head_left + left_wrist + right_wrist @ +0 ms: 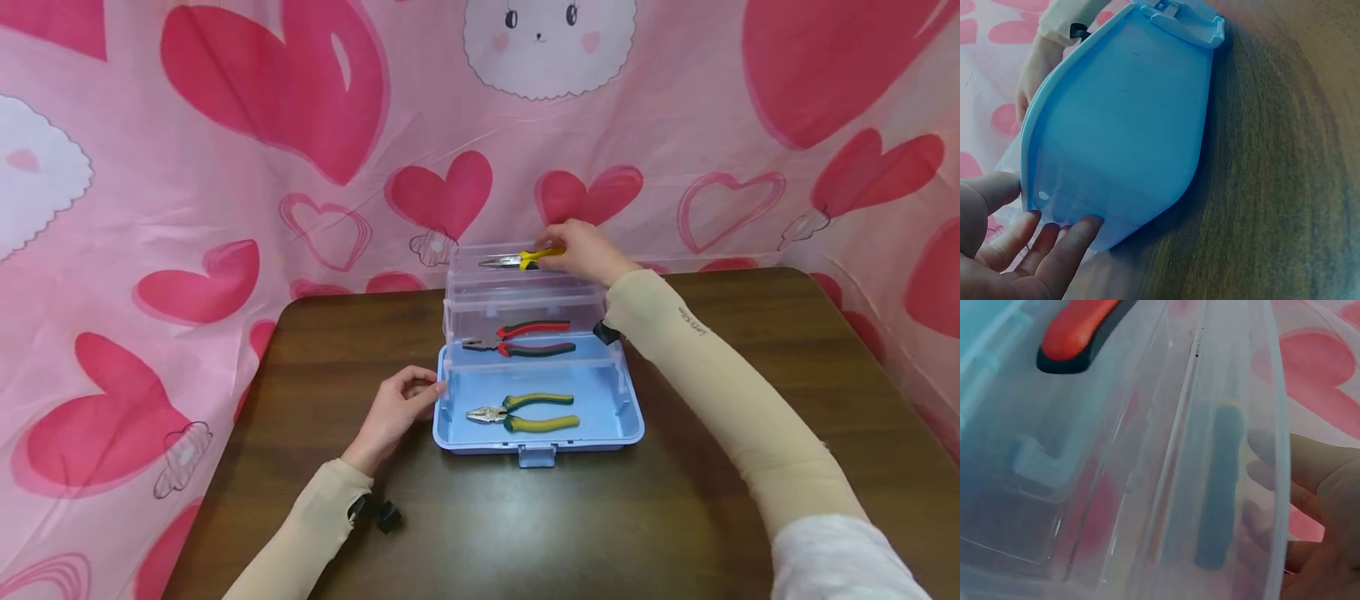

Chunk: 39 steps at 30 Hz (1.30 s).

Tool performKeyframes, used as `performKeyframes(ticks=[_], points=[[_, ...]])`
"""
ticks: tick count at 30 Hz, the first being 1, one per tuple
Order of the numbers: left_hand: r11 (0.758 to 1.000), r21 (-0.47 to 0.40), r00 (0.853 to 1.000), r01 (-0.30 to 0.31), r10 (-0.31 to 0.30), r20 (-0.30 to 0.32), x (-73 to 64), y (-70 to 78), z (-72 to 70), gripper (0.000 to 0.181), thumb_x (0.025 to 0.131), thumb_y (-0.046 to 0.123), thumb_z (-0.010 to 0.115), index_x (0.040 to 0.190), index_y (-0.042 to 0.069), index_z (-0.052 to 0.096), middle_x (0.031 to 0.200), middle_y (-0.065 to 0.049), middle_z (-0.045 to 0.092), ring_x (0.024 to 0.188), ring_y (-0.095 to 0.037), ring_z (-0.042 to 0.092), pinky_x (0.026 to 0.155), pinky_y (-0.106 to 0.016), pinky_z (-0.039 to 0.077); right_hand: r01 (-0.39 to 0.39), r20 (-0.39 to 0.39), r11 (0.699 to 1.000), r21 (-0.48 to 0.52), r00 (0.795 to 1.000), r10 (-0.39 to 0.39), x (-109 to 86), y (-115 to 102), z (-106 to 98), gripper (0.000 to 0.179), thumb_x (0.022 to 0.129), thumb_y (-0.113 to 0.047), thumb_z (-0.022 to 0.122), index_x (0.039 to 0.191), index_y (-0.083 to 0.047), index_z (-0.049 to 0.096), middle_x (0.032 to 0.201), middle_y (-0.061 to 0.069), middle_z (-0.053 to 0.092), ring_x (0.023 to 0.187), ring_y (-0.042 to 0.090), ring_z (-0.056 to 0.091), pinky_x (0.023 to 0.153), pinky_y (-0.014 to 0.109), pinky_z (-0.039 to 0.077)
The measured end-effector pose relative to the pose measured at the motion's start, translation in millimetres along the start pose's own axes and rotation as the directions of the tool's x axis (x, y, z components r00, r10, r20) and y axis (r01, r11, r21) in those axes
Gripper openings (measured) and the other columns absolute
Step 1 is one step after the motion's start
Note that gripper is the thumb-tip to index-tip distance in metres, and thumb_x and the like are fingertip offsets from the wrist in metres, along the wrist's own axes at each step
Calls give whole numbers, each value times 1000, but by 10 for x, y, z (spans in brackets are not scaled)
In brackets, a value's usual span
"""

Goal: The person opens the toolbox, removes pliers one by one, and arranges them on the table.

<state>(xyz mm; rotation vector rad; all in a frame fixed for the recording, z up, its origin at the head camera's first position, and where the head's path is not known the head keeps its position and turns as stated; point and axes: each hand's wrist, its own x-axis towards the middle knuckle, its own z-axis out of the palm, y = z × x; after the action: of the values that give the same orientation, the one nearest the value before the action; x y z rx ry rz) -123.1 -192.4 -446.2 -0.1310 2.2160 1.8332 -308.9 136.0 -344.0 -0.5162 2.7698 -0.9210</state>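
Note:
A blue plastic toolbox (615, 444) stands open, its clear trays (573, 315) unfolded in steps toward the back. My left hand (395, 408) holds its left edge; in the left wrist view the thumb (1002, 187) meets the rim. At the top tray, my right hand (585, 252) pinches the handles of yellow-and-black long-nose pliers (525, 259). Their handle (1219, 487) shows blurred through the tray wall in the right wrist view. Red-and-black combination pliers (534, 339) lie on a middle level. Green-and-yellow combination pliers (536, 412) lie in the box bottom.
The toolbox stands on a dark wooden table (480, 533). A pink cloth with hearts (337, 225) hangs close behind the trays. A front latch (537, 455) sticks out toward me. Small black devices (375, 511) are strapped at the left wrist.

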Motion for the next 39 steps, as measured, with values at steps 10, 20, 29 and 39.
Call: performKeyframes(ticks=[10,20,29,39], points=[[1000,-6,1000,-1,1,12,-5,-14,5,36,99,23,75,123,-1,64,108,-12,72,89,-20,68,85,-33,63,-25,57,997,-66,998,29,111,-18,-28,46,93,-21,80,136,-13,68,135,14,56,132,33,42,103,50,52],[1000,-12,1000,-13,13,14,6,-30,8,36,98,23,75,123,-1,63,109,-12,73,90,-19,69,86,-34,63,-18,84,981,-195,996,35,209,-62,-46,48,91,-26,82,136,-13,69,130,17,54,129,34,41,104,50,49],[1000,-13,1000,-9,9,1,18,-42,23,32,99,20,74,122,0,64,110,-14,71,91,-21,69,85,-37,63,33,104,971,-235,995,-8,209,-109,-52,43,92,-25,81,132,-12,72,124,15,53,123,32,43,100,46,50],[1000,-3,1000,22,-22,1,3,-55,11,33,99,22,74,122,1,65,111,-14,71,92,-22,69,87,-35,62,135,61,937,-323,991,-121,230,-74,-20,44,87,-27,85,127,-11,74,122,11,54,121,29,46,106,51,45]])
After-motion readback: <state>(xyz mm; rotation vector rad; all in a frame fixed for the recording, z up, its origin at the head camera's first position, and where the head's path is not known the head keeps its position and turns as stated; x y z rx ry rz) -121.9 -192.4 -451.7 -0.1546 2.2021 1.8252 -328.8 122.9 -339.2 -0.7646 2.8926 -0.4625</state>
